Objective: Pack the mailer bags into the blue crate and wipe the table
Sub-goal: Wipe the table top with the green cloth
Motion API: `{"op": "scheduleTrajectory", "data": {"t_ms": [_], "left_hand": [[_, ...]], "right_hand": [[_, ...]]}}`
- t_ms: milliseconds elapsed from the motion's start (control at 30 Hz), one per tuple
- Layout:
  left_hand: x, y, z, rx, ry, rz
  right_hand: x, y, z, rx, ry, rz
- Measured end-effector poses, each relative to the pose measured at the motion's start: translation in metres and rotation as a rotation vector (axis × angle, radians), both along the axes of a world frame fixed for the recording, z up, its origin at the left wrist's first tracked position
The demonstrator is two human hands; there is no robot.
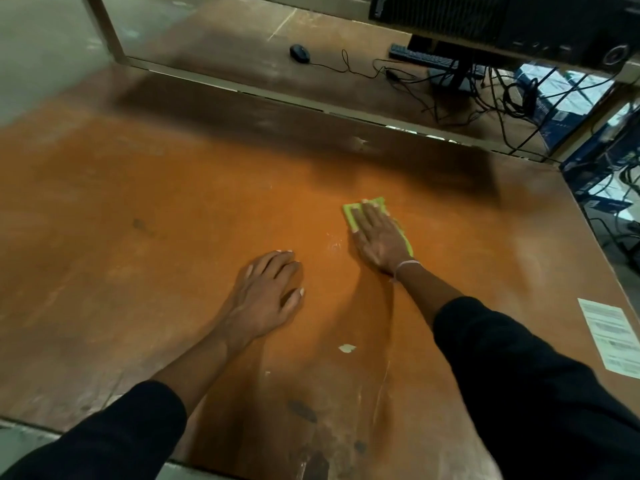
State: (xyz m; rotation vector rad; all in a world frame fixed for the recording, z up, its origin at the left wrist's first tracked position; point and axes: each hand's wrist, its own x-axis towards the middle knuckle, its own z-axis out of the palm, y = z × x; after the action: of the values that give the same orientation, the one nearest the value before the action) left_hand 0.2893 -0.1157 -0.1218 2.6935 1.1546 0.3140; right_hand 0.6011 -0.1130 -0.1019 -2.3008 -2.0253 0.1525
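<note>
My right hand (379, 237) lies flat on a folded yellow-green cloth (350, 215), pressing it against the brown table (138, 202) right of centre. The cloth shows past my fingertips and along both sides of the palm. My left hand (268, 297) rests palm down on the bare tabletop, fingers loosely spread, holding nothing, a hand's width to the left of the cloth. No mailer bags and no blue crate are in view.
A printed paper label (611, 336) lies at the table's right edge. A small white scrap (346, 348) sits near me. Behind the table, a second surface holds a black mouse (299, 53), a keyboard (420, 57), a monitor stand and tangled cables (502, 98).
</note>
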Motion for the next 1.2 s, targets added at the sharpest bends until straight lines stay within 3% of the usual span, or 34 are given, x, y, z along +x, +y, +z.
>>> {"op": "scheduleTrajectory", "data": {"t_ms": [67, 200, 267, 467, 533, 633, 667, 833, 900, 1033, 1100, 1200], "left_hand": [[-0.001, 0.0, 0.001, -0.005, 0.001, -0.001], [-0.001, -0.001, 0.003, 0.0, 0.019, -0.002], [-0.001, 0.0, 0.002, -0.002, 0.018, -0.007], [-0.002, 0.002, 0.001, -0.052, -0.01, -0.021], [-0.003, 0.001, 0.002, -0.089, -0.027, -0.029], [-0.006, 0.0, 0.004, -0.122, -0.064, -0.047], [-0.007, 0.0, 0.004, -0.122, -0.077, -0.049], [-0.01, 0.001, 0.004, -0.136, -0.116, -0.063], [-0.012, 0.001, 0.005, -0.142, -0.145, -0.07], [-0.017, 0.003, 0.004, -0.166, -0.219, -0.092], [-0.019, 0.009, 0.006, -0.211, -0.257, -0.106], [-0.026, 0.023, 0.011, -0.264, -0.287, -0.154]], "right_hand": [[0.009, -0.006, 0.0, -0.028, -0.005, 0.107], [0.038, -0.023, -0.002, 0.009, -0.055, -0.49], [0.033, -0.02, 0.001, -0.034, -0.034, -0.609], [-0.012, -0.044, -0.005, 0.002, 0.019, -0.004], [-0.014, -0.068, -0.01, 0.033, -0.004, -0.131], [-0.024, -0.092, -0.012, 0.042, -0.03, -0.607], [-0.038, -0.095, -0.012, 0.04, -0.031, -0.651], [-0.116, -0.126, -0.014, 0.068, -0.014, -0.121], [-0.116, -0.143, -0.015, 0.08, -0.031, -0.231], [-0.121, -0.15, -0.013, 0.048, -0.06, -0.704], [-0.15, -0.142, -0.01, 0.054, -0.038, -0.646], [-0.199, -0.152, -0.015, 0.067, -0.014, -0.278]]}}
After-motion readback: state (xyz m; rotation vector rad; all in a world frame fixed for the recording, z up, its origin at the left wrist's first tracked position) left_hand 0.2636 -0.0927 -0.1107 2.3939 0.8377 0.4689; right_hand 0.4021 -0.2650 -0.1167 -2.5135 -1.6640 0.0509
